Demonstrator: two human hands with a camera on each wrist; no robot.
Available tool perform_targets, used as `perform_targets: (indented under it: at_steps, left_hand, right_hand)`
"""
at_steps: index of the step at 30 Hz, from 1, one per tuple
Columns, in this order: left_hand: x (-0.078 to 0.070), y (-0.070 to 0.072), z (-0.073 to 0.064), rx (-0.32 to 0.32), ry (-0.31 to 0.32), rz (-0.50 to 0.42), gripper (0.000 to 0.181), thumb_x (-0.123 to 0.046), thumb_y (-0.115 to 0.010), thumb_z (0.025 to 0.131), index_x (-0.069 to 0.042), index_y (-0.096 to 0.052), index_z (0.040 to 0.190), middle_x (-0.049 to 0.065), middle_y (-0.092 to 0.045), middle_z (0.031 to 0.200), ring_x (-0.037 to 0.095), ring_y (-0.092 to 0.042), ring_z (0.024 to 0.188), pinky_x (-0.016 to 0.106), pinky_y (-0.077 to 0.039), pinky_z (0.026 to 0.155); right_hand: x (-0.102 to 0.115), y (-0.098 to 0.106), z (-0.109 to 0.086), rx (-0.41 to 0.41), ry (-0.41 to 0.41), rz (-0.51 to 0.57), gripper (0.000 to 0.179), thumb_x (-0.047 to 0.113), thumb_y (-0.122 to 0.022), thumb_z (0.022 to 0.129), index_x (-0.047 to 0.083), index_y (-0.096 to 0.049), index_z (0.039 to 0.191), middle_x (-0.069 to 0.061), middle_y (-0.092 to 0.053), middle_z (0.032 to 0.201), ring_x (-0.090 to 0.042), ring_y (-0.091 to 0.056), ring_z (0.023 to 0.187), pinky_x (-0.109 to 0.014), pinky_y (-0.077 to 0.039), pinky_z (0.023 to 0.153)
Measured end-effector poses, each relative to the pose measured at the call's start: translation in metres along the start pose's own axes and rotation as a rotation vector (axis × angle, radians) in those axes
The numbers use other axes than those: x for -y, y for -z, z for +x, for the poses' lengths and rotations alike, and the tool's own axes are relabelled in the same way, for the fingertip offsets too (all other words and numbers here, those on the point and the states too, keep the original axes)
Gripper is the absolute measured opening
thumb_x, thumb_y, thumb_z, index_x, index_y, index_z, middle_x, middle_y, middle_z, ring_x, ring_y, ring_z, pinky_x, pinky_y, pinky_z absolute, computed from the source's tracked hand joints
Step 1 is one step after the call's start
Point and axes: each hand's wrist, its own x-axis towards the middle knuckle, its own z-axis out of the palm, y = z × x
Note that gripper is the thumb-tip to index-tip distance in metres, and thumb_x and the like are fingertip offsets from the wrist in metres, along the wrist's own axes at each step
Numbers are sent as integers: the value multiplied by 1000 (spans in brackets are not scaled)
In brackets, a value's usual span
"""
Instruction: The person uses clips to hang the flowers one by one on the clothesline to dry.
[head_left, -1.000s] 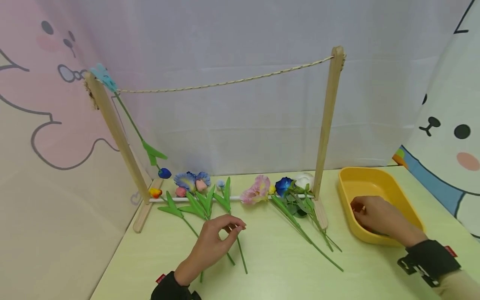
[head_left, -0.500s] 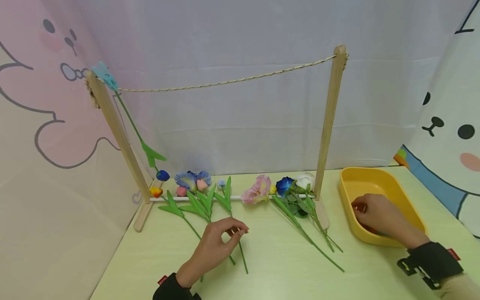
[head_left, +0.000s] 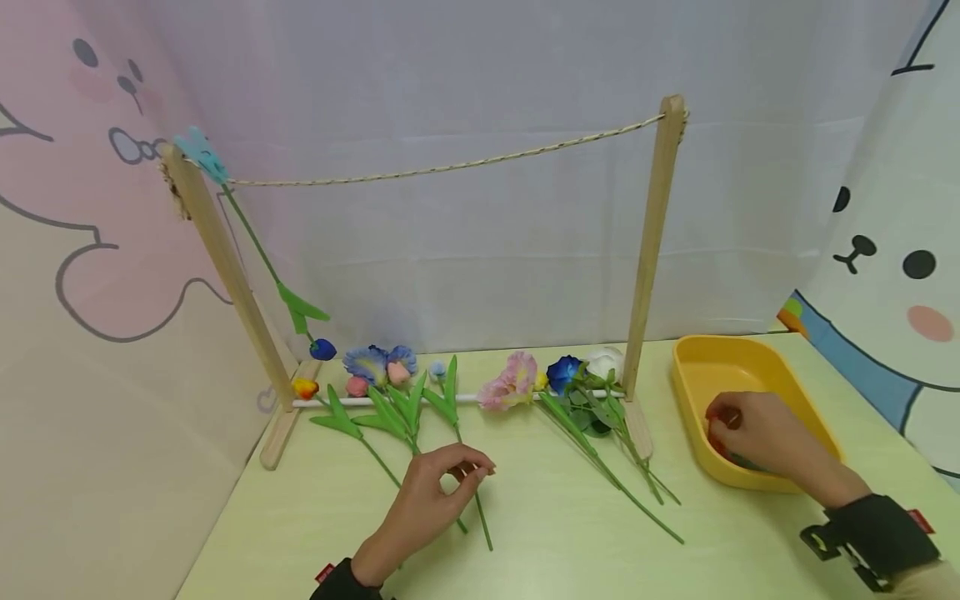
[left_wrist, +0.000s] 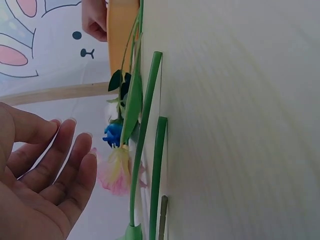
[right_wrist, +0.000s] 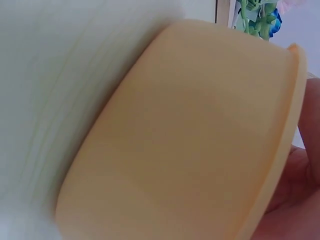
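My right hand (head_left: 757,433) reaches into the yellow tub (head_left: 690,417), fingers bent downward over a small red thing (head_left: 718,446) and something green (head_left: 742,461). Whether the fingertips pinch the red thing I cannot tell. In the right wrist view the tub's outer wall (right_wrist: 180,135) hides most of that hand. My left hand (head_left: 431,500) hovers over the tulip stems with loosely bent fingers and nothing in them. A blue tulip (head_left: 323,349) hangs head down from the rope (head_left: 450,167), held by a light blue clothespin (head_left: 202,156) beside the left post.
Artificial flowers lie along a white rod (head_left: 468,398) between the wooden posts: an orange tulip (head_left: 305,388), a blue-purple bloom (head_left: 366,364), a pink bloom (head_left: 510,381), a blue rose (head_left: 562,374) and a white bloom (head_left: 604,363). Their stems point toward the front. A white curtain (head_left: 450,275) hangs behind.
The right hand stays in the tub, its fingers shifting slightly, and more of the red thing shows beneath them. The left hand stays nearly still. The whole head view shifts a little.
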Motion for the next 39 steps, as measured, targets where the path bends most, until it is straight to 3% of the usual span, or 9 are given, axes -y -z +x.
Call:
perform_targets:
  at_steps: [5, 11, 18, 20, 23, 27, 30, 34, 39]
  left_hand:
    - [-1, 0, 0, 5, 11, -3, 22, -5, -65, 94, -24, -70, 104, 4, -74, 93, 18, -68, 79, 34, -59, 64]
    - [-1, 1, -2, 2, 4, 11, 19, -6, -65, 94, -22, -70, 104, 3, -74, 93, 15, -67, 78, 33, -59, 64]
    - [0, 0, -4, 6, 13, 2, 20, -6, -65, 94, -23, -70, 103, 3, -74, 93, 17, -68, 78, 33, -59, 63]
    - [0, 0, -5, 11, 21, -6, 21, -6, -65, 94, -24, -70, 104, 2, -74, 93, 17, -67, 78, 33, -59, 64]
    - [-1, 0, -5, 16, 23, -16, 21, -7, -64, 95, -24, -70, 105, 2, -74, 95, 17, -67, 79, 34, -59, 65]
    - [-4, -2, -3, 12, 14, -32, 20, -9, -64, 96, -23, -69, 107, 2, -74, 96, 18, -68, 79, 34, -59, 65]
    - [-7, -5, -1, 12, 1, -39, 18, -11, -63, 96, -23, -69, 108, -1, -73, 95, 15, -67, 79, 33, -59, 65]
    - [-12, -9, 3, 30, -16, -40, 17, -12, -63, 97, -23, -69, 108, -5, -72, 95, 8, -65, 79, 32, -59, 64]
    - [-17, -13, 8, 56, -27, -50, 18, -14, -62, 97, -26, -68, 109, -2, -72, 96, 5, -63, 80, 31, -58, 64]
  right_hand:
    - [1, 3, -4, 19, -7, 23, 13, 3, -68, 82, 7, -76, 91, -1, -71, 75, -13, -61, 60, -26, -52, 51]
    - [-3, 5, -7, 19, 1, 19, 9, 2, -71, 82, 5, -77, 88, -3, -73, 78, -14, -64, 63, -33, -58, 58]
    - [-5, 18, -13, 72, -23, 51, 11, 10, -75, 84, 7, -78, 93, -5, -75, 86, -16, -69, 71, -31, -59, 64]
    - [-2, 23, -14, 40, -22, 32, 10, 12, -76, 83, 9, -78, 93, -3, -75, 85, -15, -70, 71, -30, -58, 63]
    - [8, 32, -14, -92, 28, -2, 11, 10, -80, 79, 10, -79, 90, -2, -75, 81, -15, -70, 66, -27, -58, 56]
    - [31, 42, -12, -280, 112, -7, 18, 6, -83, 73, 13, -79, 89, 0, -75, 80, -10, -70, 62, -14, -54, 51]
    - [51, 45, -9, -355, 161, 21, 25, 5, -85, 71, 19, -78, 90, 4, -75, 82, -7, -69, 64, -6, -49, 51]
    - [76, 39, -5, -364, 202, 94, 28, 7, -85, 72, 23, -77, 93, 8, -74, 86, -6, -69, 67, -6, -50, 54]
    - [100, 23, 0, -305, 214, 213, 22, 9, -81, 78, 22, -77, 95, 10, -73, 88, -4, -69, 71, -7, -53, 60]
